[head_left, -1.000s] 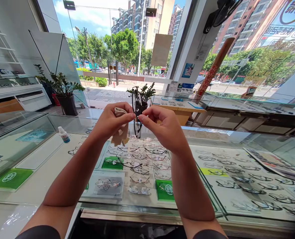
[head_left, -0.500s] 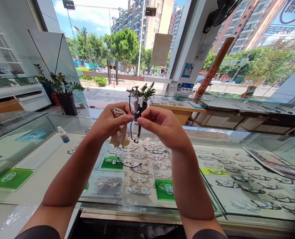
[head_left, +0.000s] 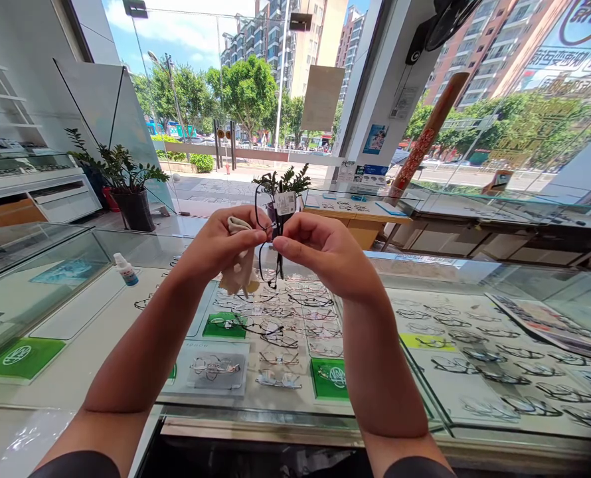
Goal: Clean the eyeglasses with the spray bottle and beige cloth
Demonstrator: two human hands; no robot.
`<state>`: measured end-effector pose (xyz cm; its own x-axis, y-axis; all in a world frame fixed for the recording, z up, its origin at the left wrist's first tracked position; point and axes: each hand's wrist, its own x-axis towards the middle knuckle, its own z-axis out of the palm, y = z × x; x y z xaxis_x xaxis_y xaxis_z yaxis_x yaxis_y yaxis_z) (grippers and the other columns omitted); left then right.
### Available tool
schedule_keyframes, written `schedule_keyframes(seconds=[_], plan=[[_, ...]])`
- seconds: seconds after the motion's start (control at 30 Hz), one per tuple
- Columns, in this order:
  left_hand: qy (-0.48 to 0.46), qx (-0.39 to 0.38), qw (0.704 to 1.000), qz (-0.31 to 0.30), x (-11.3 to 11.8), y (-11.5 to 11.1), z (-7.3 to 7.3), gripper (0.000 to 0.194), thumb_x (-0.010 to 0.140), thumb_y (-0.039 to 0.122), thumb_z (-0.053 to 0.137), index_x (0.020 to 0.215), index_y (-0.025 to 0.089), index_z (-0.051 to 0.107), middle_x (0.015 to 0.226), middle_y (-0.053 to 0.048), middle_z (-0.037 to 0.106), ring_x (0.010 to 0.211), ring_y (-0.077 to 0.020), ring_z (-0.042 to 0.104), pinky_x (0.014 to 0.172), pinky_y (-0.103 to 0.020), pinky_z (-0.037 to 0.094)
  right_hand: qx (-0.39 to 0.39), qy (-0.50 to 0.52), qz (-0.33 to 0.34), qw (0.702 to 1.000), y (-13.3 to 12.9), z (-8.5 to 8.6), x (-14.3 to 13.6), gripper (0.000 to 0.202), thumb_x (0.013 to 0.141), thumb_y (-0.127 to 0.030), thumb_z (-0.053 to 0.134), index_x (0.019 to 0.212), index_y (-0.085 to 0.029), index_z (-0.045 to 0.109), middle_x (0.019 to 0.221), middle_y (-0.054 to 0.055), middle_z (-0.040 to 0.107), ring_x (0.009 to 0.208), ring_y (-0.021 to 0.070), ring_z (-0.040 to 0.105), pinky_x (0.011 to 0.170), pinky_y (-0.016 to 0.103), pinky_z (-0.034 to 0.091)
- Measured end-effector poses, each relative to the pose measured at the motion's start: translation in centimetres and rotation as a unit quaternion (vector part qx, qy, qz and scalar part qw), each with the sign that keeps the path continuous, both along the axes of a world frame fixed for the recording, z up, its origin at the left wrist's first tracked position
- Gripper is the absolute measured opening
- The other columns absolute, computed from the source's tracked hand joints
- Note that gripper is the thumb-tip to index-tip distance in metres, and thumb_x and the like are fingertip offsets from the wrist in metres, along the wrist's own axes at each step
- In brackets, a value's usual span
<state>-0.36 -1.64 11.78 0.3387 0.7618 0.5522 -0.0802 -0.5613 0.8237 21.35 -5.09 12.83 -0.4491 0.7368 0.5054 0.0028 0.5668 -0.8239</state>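
Above the glass counter, a pair of dark-framed eyeglasses (head_left: 280, 257) hangs upright on edge between my two hands. My left hand (head_left: 220, 242) is closed, its thumb and finger pinching the frame near its middle. A beige cloth (head_left: 242, 271) is tucked in that same hand and drapes below it. On the other side, my right hand (head_left: 323, 251) pinches the folded temples with thumb and fingertips. A small white printed tag (head_left: 285, 202) sticks out from the upper part of the eyeglasses.
Beneath my hands, the glass display counter (head_left: 216, 413) holds many eyeglasses in rows, with green cards (head_left: 329, 378) among them. A spray bottle (head_left: 125, 269) stands at left. Another display case (head_left: 439, 415) adjoins at right. Potted plants (head_left: 133, 209) and windows lie beyond.
The eyeglasses have turned slightly between my fingers, so the white tag now faces me more fully. Both arms stay almost where they were.
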Motion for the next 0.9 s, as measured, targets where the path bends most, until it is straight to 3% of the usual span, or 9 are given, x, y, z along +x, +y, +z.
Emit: schedule_keyframes(seconds=[0.2, 0.37, 0.67, 0.9], plan=[[-0.014, 0.009, 1.000, -0.004, 0.1, 0.1, 0.0, 0.027, 0.074, 0.037, 0.089, 0.079, 0.019, 0.071, 0.080, -0.002, 0.070, 0.066, -0.0127, 0.059, 0.057, -0.024, 0.044, 0.013, 0.003, -0.009, 1.000, 0.2, -0.1, 0.0, 0.044, 0.090, -0.061, 0.086, 0.085, -0.022, 0.067, 0.078, -0.003, 0.059, 0.069, 0.0107, 0.044, 0.061, 0.030, 0.035], [-0.021, 0.019, 0.999, 0.025, 0.4, 0.1, 0.0, 0.028, 0.073, 0.037, 0.091, 0.078, 0.020, 0.070, 0.075, -0.001, 0.068, 0.069, -0.0149, 0.065, 0.062, -0.025, 0.051, 0.069, -0.013, -0.079, 0.994, -0.2, 0.0, -0.1, 0.040, 0.090, -0.058, 0.086, 0.084, -0.022, 0.070, 0.076, -0.002, 0.061, 0.071, 0.0124, 0.046, 0.063, 0.031, 0.037], [0.001, 0.070, 0.993, 0.100, 0.9, -0.1, -0.1, 0.025, 0.080, 0.040, 0.083, 0.080, 0.021, 0.068, 0.086, -0.006, 0.078, 0.077, -0.0199, 0.074, 0.069, -0.031, 0.060, 0.120, -0.053, -0.172, 0.976, -0.4, -0.2, -0.1, 0.018, 0.099, -0.038, 0.074, 0.092, -0.021, 0.074, 0.072, -0.003, 0.060, 0.067, 0.0122, 0.047, 0.064, 0.033, 0.036], [0.025, 0.107, 0.983, 0.150, 0.9, 0.0, -0.3, 0.019, 0.086, 0.036, 0.076, 0.081, 0.022, 0.063, 0.089, -0.007, 0.080, 0.089, -0.0226, 0.078, 0.077, -0.033, 0.061, 0.154, -0.050, -0.267, 0.950, 0.1, -0.5, 0.1, 0.018, 0.098, -0.037, 0.072, 0.088, -0.023, 0.074, 0.062, -0.005, 0.055, 0.059, 0.0126, 0.045, 0.060, 0.035, 0.034]])
